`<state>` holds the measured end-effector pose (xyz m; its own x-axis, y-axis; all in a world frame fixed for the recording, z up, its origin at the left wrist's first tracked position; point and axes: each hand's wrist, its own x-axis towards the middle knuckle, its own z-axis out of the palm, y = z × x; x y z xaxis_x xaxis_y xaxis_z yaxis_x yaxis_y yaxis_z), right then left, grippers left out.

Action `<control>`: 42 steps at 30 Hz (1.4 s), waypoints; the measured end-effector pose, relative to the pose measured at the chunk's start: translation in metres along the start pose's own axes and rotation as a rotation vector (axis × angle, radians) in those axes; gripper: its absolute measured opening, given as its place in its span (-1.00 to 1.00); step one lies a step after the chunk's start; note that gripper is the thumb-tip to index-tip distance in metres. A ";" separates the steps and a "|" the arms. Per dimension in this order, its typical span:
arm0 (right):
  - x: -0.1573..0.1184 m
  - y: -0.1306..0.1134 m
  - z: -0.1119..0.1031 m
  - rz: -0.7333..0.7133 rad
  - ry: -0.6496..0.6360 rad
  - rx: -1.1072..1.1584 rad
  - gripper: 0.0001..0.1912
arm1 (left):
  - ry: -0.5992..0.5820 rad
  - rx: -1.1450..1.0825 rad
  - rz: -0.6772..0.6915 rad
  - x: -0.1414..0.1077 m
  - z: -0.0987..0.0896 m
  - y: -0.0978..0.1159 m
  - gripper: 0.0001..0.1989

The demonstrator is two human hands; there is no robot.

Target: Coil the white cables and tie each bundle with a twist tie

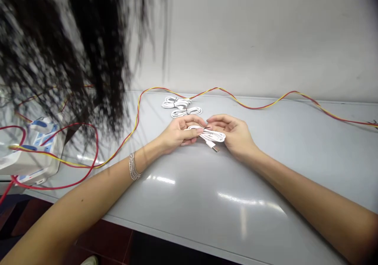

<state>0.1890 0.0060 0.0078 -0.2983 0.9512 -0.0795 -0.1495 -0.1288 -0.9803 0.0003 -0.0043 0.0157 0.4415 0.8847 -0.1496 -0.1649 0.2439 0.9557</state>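
left hand (180, 133): you grip the coiled white USB cable (206, 133) in your fingers; right hand (232, 135): curled, holding the coil's other side; metal plug (215, 148): just below your right fingers; two white cable coils (181, 106): just beyond your left hand; red-and-yellow wire (251, 108): farther beyond both hands

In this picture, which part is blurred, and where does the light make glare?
In the head view, dark hair hangs across the upper left and is strongly blurred; bright glare streaks lie on the grey table in front of the hands; the white cable stays fairly sharp.
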 end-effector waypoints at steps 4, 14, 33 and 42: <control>0.002 -0.005 -0.004 0.109 -0.170 -0.020 -0.61 | 0.079 0.121 0.090 0.000 0.000 -0.002 -0.63; 0.001 -0.008 -0.004 0.092 -0.122 -0.149 -0.61 | 0.253 0.493 0.387 0.002 -0.002 -0.004 -0.80; 0.001 0.000 -0.005 0.081 -0.150 -0.140 -0.56 | 0.284 0.773 0.455 -0.005 0.006 -0.007 -0.85; -0.001 -0.004 -0.002 0.092 -0.227 -0.129 -0.58 | 0.272 0.663 0.385 -0.006 0.007 -0.008 -0.78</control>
<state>0.1913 0.0062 0.0111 -0.5106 0.8481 -0.1413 0.0052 -0.1613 -0.9869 0.0049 -0.0142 0.0108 0.2160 0.9450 0.2456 0.3325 -0.3077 0.8915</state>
